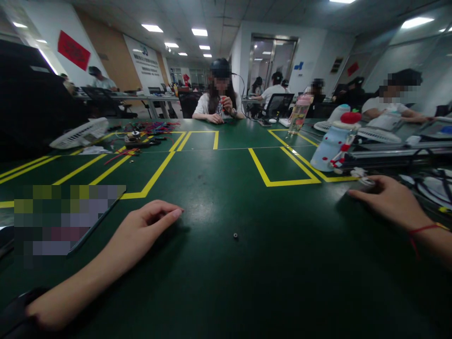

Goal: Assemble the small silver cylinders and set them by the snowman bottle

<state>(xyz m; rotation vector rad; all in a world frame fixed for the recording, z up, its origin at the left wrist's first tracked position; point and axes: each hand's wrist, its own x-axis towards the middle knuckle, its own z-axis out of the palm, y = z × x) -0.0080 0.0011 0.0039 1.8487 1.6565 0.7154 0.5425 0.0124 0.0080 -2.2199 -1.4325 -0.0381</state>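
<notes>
My left hand [152, 221] is over the green table [215, 278] at left of centre, thumb and index fingertip pinched together. Whatever may sit between those fingertips is too small to make out. On the right, my right hand [395, 195] curls its thumb and fingers around a small grey-white part [366, 181], whose kind I cannot tell. Between the two hands, nearer to the left one, a small dark metal ring-like piece [235, 236] with a hole lies on the tabletop.
A blue bottle [326, 148] with a red top stands beyond my right hand. Cables [432, 186] and metal rails [395, 155] crowd the right edge. Wires and small parts [136, 136] lie back left, near a white fan [83, 133]. A person [219, 96] sits opposite.
</notes>
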